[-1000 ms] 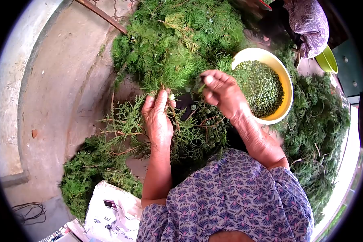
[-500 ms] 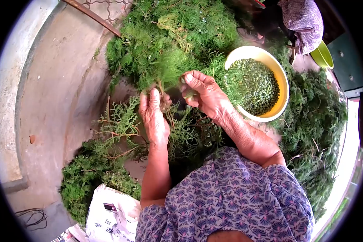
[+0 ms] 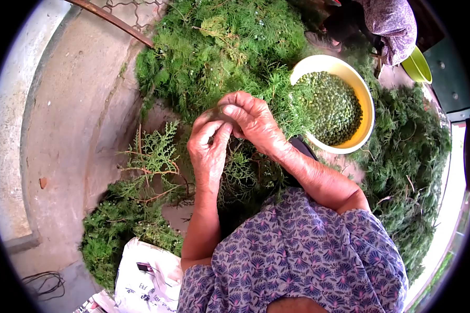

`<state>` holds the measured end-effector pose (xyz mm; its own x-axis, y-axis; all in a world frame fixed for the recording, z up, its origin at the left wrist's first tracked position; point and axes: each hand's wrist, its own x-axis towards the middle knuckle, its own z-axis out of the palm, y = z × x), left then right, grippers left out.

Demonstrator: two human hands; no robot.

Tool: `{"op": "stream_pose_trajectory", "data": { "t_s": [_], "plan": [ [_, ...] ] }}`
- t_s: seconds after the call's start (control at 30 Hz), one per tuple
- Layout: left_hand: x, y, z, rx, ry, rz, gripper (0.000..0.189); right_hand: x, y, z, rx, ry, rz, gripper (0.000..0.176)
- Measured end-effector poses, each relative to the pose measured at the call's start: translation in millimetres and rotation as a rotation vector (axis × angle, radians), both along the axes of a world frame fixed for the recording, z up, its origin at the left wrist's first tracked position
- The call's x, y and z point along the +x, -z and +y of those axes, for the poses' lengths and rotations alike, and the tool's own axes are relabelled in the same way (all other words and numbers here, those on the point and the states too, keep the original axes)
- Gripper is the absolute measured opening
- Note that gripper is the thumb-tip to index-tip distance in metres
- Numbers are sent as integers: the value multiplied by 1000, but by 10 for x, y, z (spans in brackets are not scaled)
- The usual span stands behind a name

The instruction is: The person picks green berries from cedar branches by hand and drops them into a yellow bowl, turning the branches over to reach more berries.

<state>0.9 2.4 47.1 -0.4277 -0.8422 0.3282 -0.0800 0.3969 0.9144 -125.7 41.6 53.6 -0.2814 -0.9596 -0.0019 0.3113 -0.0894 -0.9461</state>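
Observation:
My left hand (image 3: 208,151) and my right hand (image 3: 251,121) meet over a feathery green sprig (image 3: 230,164) in front of me. Both pinch at the same spot of the sprig, fingertips touching; what lies between the fingers is hidden. A big heap of green branches (image 3: 219,47) lies just beyond the hands. To the right stands a yellow bowl (image 3: 368,112) filled with small green berries (image 3: 334,107).
More cut branches (image 3: 412,172) are piled on the right and at the lower left (image 3: 115,224). A white printed bag (image 3: 143,281) lies near my left elbow. Another person in a patterned garment (image 3: 391,23) sits beyond the bowl beside a green bowl (image 3: 418,68). Concrete floor (image 3: 73,130) lies to the left.
My right hand has come back from near the bowl to meet my left hand. The left hand has risen a little, and both now pinch the sprig together.

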Motion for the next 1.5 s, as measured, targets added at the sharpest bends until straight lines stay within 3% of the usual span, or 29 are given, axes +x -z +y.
{"op": "stream_pose_trajectory", "data": {
  "t_s": [0.17,0.23,0.27,0.3,0.37,0.43,0.5,0.53,0.6,0.67,0.7,0.73,0.8,0.83,0.9,0.97,1.07,1.1,1.17,1.23,1.3,1.37,1.5],
  "plan": [
    [-12,30,2,-46,-103,-91,7,-86,-147,1,51,98,-220,14],
    [42,49,-31,114,-247,20,7,-298,-213,94,39,165,-299,14],
    [62,152,-76,397,-168,453,6,-429,-263,165,78,248,-213,15],
    [64,96,-63,160,-319,131,6,-586,-280,245,118,331,-123,16],
    [200,205,-170,-110,-413,-267,8,-983,-198,440,200,488,57,15],
    [241,179,-174,-94,-452,-475,9,-1440,56,739,214,563,186,24],
    [216,124,-141,-37,-404,-537,16,-1705,136,1007,353,681,531,32],
    [223,106,-146,-300,-406,-678,22,-1842,222,1155,410,696,632,37],
    [179,0,-121,-352,-446,-624,21,-2263,574,1408,578,730,887,40],
    [78,-241,-31,-353,-538,-484,19,-2375,672,1521,621,749,887,40],
    [73,-219,-38,-354,-537,-488,19,-2335,655,1510,666,766,888,40],
    [60,-176,-50,-516,-427,-434,18,-2281,654,1454,716,795,984,37],
    [-34,-109,-36,-732,-143,-312,15,-2090,608,1306,595,776,925,30],
    [-92,-217,30,-689,24,-390,13,-1964,585,1235,475,757,949,27],
    [-142,-212,-1,-809,94,-660,12,-1641,489,1013,369,765,970,22],
    [-36,-67,-77,-887,-29,-967,11,-1265,214,868,336,618,819,18],
    [114,-77,-107,-761,-198,-1174,10,-833,11,799,199,400,673,17],
    [150,-71,-94,-719,-212,-1038,5,-718,-40,758,155,305,666,18],
    [189,4,-72,-707,-239,-996,7,-525,-34,605,-155,241,946,15],
    [212,15,-56,-711,-225,-1022,8,-366,123,428,-251,94,901,16],
    [221,28,-58,-718,-214,-1044,11,-215,192,302,-268,50,1223,15],
    [237,49,-44,-697,-186,-910,17,-139,217,278,3,-138,1291,14],
    [217,18,29,-651,-126,-808,20,-135,341,299,-85,-75,1350,16]
  ]
}}
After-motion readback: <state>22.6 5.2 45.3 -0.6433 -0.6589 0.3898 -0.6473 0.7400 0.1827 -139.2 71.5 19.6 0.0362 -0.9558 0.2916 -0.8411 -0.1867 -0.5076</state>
